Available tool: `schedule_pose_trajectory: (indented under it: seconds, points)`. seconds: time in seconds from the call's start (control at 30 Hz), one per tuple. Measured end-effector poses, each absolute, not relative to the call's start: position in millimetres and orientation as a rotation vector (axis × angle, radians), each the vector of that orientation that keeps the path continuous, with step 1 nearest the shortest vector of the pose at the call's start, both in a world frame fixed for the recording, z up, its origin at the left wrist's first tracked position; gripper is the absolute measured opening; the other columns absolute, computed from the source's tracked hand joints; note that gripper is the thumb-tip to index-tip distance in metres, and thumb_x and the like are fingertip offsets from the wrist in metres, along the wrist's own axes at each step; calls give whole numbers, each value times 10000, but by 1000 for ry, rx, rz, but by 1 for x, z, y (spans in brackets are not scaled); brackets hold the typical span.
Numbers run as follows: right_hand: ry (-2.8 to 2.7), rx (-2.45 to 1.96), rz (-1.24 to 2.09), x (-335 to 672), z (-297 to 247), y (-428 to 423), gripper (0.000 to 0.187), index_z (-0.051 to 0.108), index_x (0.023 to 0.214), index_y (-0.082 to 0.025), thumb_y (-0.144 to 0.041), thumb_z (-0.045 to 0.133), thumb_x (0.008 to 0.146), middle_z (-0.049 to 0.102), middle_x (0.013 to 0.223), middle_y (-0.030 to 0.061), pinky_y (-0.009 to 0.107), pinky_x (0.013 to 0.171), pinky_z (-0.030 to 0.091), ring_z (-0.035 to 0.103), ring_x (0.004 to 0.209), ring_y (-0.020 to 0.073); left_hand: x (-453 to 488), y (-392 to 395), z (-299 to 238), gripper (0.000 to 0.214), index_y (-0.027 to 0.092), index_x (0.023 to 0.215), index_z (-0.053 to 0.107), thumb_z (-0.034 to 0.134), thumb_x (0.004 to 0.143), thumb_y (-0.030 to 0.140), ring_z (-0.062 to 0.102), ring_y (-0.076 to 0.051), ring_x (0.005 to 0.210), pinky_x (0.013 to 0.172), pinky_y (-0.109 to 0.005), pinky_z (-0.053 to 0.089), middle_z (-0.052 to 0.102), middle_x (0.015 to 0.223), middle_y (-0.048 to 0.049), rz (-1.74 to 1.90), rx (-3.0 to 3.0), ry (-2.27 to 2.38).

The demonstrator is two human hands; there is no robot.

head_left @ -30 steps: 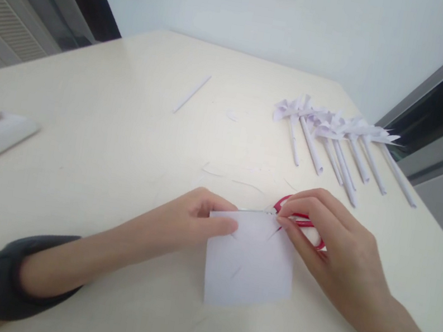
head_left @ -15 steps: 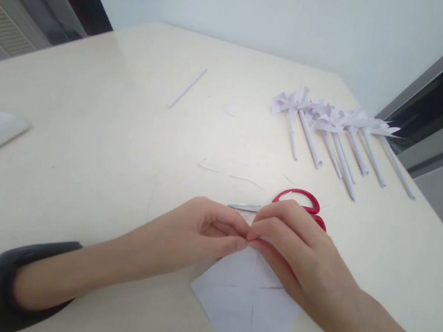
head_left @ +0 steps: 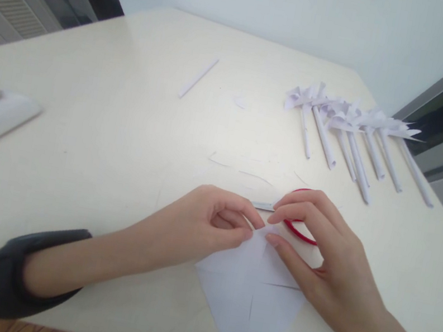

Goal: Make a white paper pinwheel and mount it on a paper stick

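Observation:
A white paper square (head_left: 251,295) with slits cut in from its corners lies as a diamond near the table's front edge. My left hand (head_left: 207,226) pinches the paper's far corner between thumb and forefinger. My right hand (head_left: 318,250) meets it at that corner, its fingertips pressed on the paper's right flap. Red-handled scissors (head_left: 296,229) lie just behind my right hand, mostly hidden by its fingers, with the blades pointing left.
Several finished white paper pinwheels on rolled paper sticks (head_left: 353,137) lie in a row at the back right. A loose rolled stick (head_left: 198,77) lies at the back centre. Thin paper offcuts (head_left: 238,169) are scattered mid-table. A white stack (head_left: 4,115) sits at the left edge.
My right hand has let go of the scissors and come to the paper. The paper has been turned from square-on to a diamond and pulled nearer, with both hands now on its far corner.

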State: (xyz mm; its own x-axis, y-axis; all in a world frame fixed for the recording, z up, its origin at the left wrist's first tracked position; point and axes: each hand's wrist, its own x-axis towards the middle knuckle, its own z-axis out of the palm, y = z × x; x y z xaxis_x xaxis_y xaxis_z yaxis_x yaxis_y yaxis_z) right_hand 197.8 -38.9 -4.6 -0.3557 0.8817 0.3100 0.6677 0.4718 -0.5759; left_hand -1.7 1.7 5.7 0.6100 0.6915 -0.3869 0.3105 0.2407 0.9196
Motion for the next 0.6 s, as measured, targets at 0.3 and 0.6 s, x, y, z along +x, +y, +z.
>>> schedule_pose_trajectory:
  seconds: [0.3,0.6]
  points:
    - [-2110,-1257,538,196,-3,-41,149,552,989,-223,-147,602,871,589,1011,33,309,739,480,579,958,177,-1,-1,6,135,211,878,700,578,827,236,706,-219,851,725,-284,529,764,857,-8,329,1354,984]
    - [-2131,-1271,548,196,2,-39,105,578,894,-209,-114,607,861,571,999,28,290,770,469,583,945,152,-3,-1,6,137,219,869,706,575,838,242,704,-210,848,734,-265,537,748,825,8,367,1400,981]
